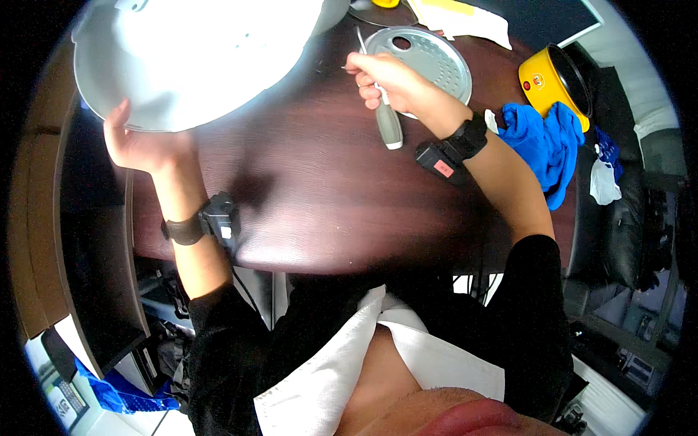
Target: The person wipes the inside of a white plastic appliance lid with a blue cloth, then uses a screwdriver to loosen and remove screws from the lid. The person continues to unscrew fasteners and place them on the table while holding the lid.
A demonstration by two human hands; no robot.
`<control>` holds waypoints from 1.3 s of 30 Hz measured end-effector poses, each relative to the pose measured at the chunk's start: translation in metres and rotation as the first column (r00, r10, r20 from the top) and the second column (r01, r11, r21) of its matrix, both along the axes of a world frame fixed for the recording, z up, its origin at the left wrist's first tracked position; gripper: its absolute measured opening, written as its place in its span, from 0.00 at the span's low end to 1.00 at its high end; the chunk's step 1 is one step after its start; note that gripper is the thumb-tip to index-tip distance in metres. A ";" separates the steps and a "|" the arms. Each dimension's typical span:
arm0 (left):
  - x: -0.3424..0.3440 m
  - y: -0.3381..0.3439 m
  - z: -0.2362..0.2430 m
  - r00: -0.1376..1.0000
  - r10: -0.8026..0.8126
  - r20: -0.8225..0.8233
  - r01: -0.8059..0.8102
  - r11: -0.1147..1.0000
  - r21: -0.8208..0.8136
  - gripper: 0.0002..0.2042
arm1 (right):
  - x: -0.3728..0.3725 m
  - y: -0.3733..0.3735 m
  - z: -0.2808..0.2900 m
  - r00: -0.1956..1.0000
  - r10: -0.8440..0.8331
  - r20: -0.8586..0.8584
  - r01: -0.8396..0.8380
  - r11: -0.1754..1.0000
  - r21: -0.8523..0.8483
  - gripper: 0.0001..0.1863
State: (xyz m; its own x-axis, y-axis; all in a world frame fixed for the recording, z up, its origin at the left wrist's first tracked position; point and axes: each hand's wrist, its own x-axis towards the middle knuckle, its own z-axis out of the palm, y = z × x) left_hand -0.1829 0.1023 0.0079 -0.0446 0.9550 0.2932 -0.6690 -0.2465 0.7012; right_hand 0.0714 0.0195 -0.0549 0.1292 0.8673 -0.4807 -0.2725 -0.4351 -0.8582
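Note:
My left hand [149, 149] grips the lower rim of a large, round, whitish shell-like part [189, 87], thumb on the near face and the other fingers mostly hidden behind it. Strong glare washes out most of that part, so its exact kind cannot be told. In my right hand [385, 76] is a screwdriver [390, 127] with a grey-and-white handle pointing down toward me and its thin shaft upward. Something tiny shows at my right fingertips, too small to name. Behind this hand lies a grey perforated round plate [443, 62], partly covered by the wrist.
A dark reddish-brown table [313, 196] spreads beneath my hands. At its right are a yellow electric pot [544, 83] and a crumpled blue cloth [542, 145]. A white-and-yellow sheet [469, 22] lies at the far side. A dark shelf [94, 218] borders the left.

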 end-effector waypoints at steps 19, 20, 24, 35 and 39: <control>0.005 -0.002 -0.007 0.998 -0.057 0.001 0.057 0.998 -0.020 0.26 | 0.030 -0.089 0.012 0.947 -0.014 0.322 -0.027 0.992 0.123 0.12; 0.007 -0.005 -0.007 0.998 -0.068 -0.008 0.068 0.997 -0.031 0.26 | 0.038 -0.101 0.015 0.933 -0.048 0.357 -0.004 0.990 0.143 0.13; 0.018 -0.019 -0.011 0.981 -0.190 -0.020 0.186 0.973 -0.140 0.28 | 0.084 -0.146 0.019 0.913 -0.200 0.355 0.191 0.980 0.059 0.16; 0.058 -0.045 -0.033 0.857 -0.512 0.051 0.493 0.789 -0.367 0.29 | 0.132 -0.164 -0.005 0.548 -0.432 0.716 0.302 0.901 0.313 0.21; 0.065 -0.045 -0.035 0.795 -0.605 0.038 0.575 0.732 -0.366 0.30 | 0.103 -0.130 0.016 0.886 -0.350 0.303 0.211 0.888 0.409 0.19</control>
